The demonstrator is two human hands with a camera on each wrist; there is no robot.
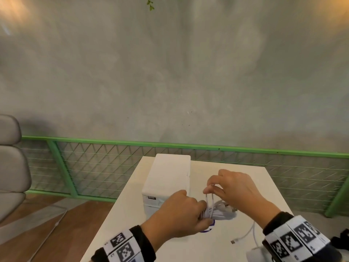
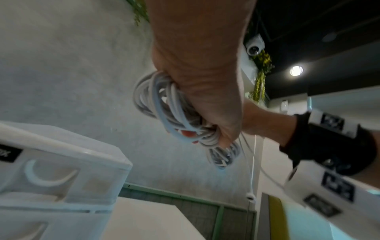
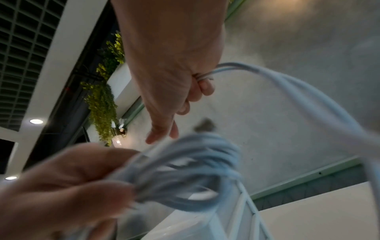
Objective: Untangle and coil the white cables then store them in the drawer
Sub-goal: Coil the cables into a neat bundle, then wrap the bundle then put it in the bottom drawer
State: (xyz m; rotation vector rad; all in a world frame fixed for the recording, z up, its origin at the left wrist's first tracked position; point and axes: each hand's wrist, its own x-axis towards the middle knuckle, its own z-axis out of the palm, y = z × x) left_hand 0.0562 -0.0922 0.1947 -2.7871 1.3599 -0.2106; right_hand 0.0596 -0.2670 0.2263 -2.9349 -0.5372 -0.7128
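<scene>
Cables (image 1: 214,212): half-coiled bundle, held over the table (image 1: 117,224) just beside the drawer box (image 1: 168,178).
Gripped in the left hand's (image 1: 177,214) fist; a loop pinched up by the right hand (image 1: 232,188). Light, limp and springy, probably quick to uncoil, so best clamped across all the turns. Loose end (image 1: 243,237) trailing on the table, plug blurred. Drawer front apparently shut.
</scene>
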